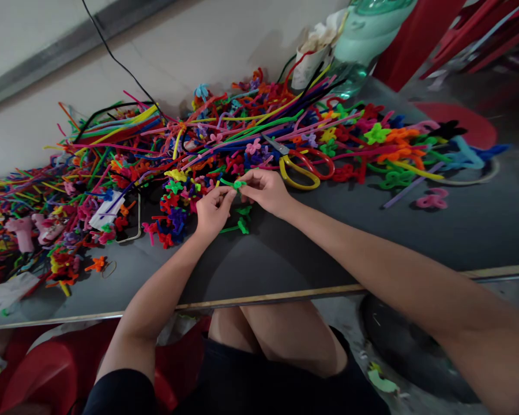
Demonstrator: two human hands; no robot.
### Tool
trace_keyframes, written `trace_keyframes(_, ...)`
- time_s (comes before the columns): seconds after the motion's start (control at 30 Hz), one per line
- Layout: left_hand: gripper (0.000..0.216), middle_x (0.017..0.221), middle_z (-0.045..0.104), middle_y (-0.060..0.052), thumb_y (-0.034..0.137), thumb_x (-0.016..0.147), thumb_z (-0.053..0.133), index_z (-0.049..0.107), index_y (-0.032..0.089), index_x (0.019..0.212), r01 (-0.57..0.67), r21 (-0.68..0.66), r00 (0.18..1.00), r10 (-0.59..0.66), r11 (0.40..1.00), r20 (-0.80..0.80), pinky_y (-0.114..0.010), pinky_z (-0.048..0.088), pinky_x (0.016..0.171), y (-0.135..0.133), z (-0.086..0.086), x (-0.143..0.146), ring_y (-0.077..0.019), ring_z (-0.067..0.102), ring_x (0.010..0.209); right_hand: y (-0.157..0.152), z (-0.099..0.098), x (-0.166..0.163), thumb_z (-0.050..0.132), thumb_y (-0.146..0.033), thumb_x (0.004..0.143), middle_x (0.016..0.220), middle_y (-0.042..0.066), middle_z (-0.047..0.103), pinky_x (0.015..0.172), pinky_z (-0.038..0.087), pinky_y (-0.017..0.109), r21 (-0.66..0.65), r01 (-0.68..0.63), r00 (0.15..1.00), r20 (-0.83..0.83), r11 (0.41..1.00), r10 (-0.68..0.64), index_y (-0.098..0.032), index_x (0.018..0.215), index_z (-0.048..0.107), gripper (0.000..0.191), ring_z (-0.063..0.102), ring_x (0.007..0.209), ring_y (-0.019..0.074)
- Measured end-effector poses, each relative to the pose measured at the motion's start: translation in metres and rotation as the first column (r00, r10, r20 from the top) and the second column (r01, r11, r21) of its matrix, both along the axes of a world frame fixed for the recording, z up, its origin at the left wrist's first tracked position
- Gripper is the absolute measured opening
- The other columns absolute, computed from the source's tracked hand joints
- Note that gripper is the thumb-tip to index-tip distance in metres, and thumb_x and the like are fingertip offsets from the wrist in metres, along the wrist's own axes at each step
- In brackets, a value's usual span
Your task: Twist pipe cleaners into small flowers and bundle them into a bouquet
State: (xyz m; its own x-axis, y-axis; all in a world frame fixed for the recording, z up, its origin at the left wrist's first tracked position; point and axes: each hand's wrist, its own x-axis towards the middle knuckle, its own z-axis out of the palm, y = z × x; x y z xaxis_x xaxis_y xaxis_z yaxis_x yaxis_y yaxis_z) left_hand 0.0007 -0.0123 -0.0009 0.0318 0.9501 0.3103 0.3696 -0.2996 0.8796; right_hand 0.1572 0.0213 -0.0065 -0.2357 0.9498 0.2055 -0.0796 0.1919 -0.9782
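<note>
While my left hand [214,212] and right hand [266,193] pinch a green pipe cleaner [237,185] in narrow grips over the dark surface [277,262], I see green pieces [242,225] near them, scissors [287,154] beside the right hand, and a colourful heap [125,151] beyond.

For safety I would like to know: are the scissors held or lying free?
Lying free: the scissors lie beside the right hand, which, with the left hand, holds a green fuzzy piece.
</note>
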Motion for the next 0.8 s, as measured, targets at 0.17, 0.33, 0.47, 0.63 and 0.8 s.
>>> trace_keyframes(0.17,0.031,0.049,0.052,0.006,0.047,0.081,0.067,0.071,0.02,0.096,-0.147,0.188,0.956,0.188,0.971,-0.225,-0.02,0.04,0.052,-0.002,0.002,-0.002,-0.0072,0.048,0.047,-0.008,0.001,0.0,0.07,-0.036,0.072,0.068,0.002,0.066,0.055,0.047,0.028,0.196,0.197,0.966,0.129,0.96,-0.225,-0.019,0.079,0.065,0.019,0.06,0.06,0.0142)
trace_keyframes(0.33,0.026,0.053,0.059,0.002,0.042,0.087,0.059,0.075,0.021,0.088,-0.11,0.286,0.906,0.214,0.952,-0.364,-0.021,0.039,0.054,-0.002,0.0,-0.003,-0.0079,0.05,0.049,-0.015,0.004,0.001,0.065,-0.025,0.072,0.068,0.001,0.066,0.06,0.047,0.029,0.378,0.217,0.888,0.306,0.9,-0.343,-0.02,0.078,0.065,0.007,0.06,0.061,0.015)
trace_keyframes(0.47,0.029,0.053,0.06,0.001,0.042,0.088,0.056,0.075,0.02,0.088,-0.113,0.301,0.879,0.237,0.947,-0.414,-0.022,0.037,0.054,-0.002,0.0,-0.002,-0.0081,0.05,0.048,-0.016,0.004,0.0,0.064,-0.023,0.073,0.071,0.002,0.069,0.06,0.046,0.029,0.427,0.204,0.853,0.364,0.881,-0.374,-0.02,0.079,0.066,0.008,0.061,0.062,0.0159)
trace_keyframes(0.63,0.025,0.05,0.055,0.002,0.033,0.087,0.054,0.073,0.017,0.088,-0.088,0.281,0.838,0.223,0.956,-0.497,-0.022,0.032,0.051,-0.001,0.001,-0.003,-0.0083,0.047,0.046,-0.017,0.003,0.0,0.062,-0.024,0.076,0.075,0.003,0.071,0.061,0.046,0.029,0.474,0.191,0.817,0.408,0.86,-0.407,-0.02,0.083,0.068,0.011,0.064,0.066,0.0179)
trace_keyframes(0.8,0.02,0.05,0.05,0.003,0.028,0.086,0.054,0.07,0.017,0.091,-0.057,0.176,0.878,0.134,0.983,-0.46,-0.022,0.029,0.048,0.001,0.004,-0.004,-0.0084,0.042,0.045,-0.017,0.002,-0.001,0.06,-0.022,0.08,0.084,0.004,0.073,0.068,0.049,0.031,0.496,0.174,0.804,0.427,0.851,-0.413,-0.021,0.09,0.069,0.014,0.067,0.076,0.02)
